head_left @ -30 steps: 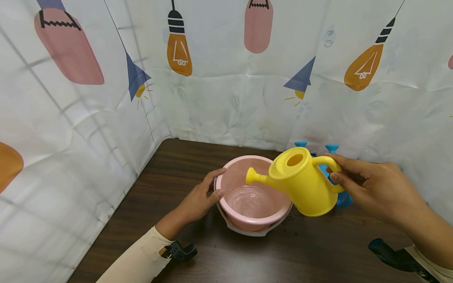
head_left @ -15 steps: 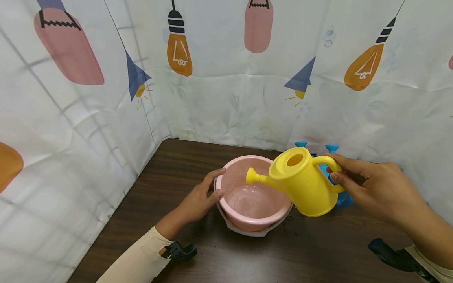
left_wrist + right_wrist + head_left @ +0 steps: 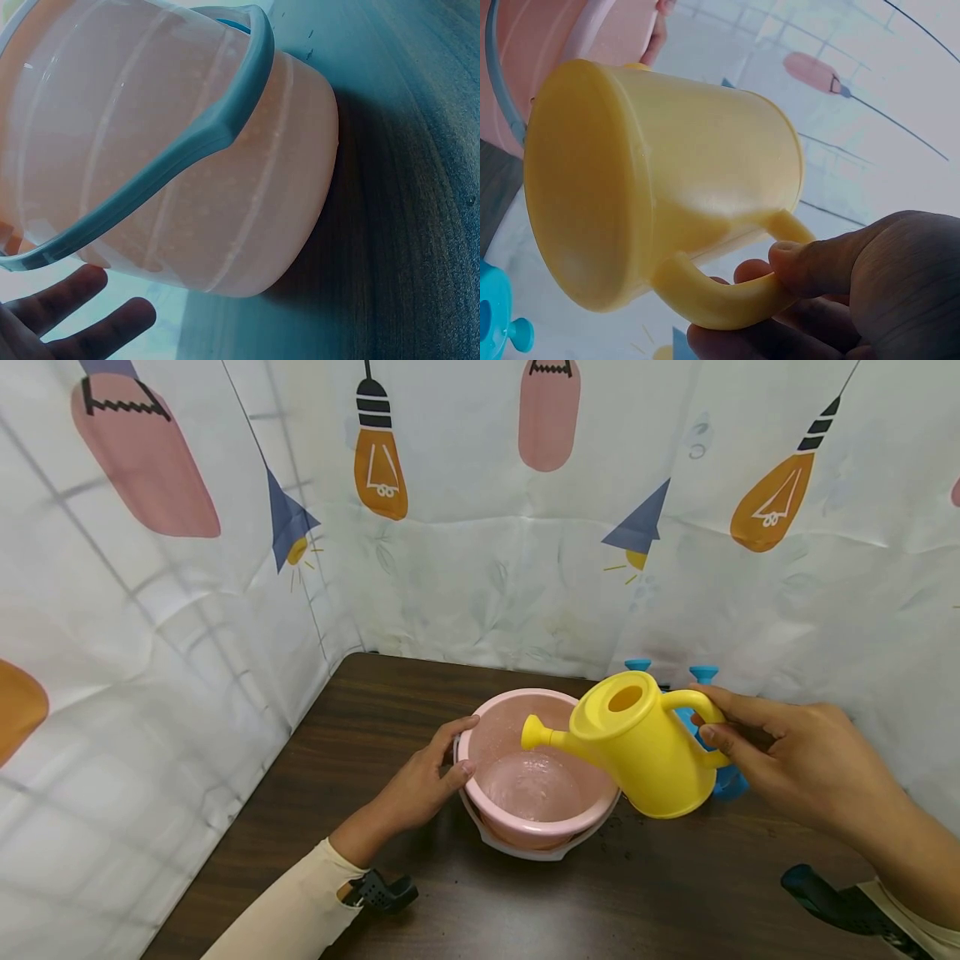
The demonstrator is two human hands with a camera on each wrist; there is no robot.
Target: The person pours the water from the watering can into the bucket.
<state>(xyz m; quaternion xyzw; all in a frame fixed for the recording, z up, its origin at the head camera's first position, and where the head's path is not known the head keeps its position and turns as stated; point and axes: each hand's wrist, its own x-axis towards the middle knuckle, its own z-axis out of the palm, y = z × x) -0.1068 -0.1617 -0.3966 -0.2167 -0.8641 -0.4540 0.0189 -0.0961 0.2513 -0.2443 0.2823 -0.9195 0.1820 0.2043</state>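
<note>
A pink bucket (image 3: 542,828) stands on the table with shallow, rippled water (image 3: 528,789) inside. Its grey handle (image 3: 172,161) hangs down along the near side. My left hand (image 3: 420,785) rests on the bucket's left rim, thumb and fingers spread along it; in the left wrist view two straight fingers (image 3: 112,330) show beside the wall. Over the right side of the bucket my right hand (image 3: 802,760) holds a yellow watering can (image 3: 648,752) by its handle (image 3: 720,300), thumb against fingers. The can is tilted left, its spout (image 3: 536,733) above the water. No clear stream is visible.
Behind the can stands a blue thing (image 3: 727,785) with knob-like tops, mostly hidden; part of it (image 3: 495,307) shows in the right wrist view. Small water drops lie on the dark wooden table (image 3: 375,710) right of the bucket. A printed white curtain (image 3: 480,585) encloses the back and left.
The ripples on the water in the bucket shift slightly. Both hands, the watering can and the bucket keep their places.
</note>
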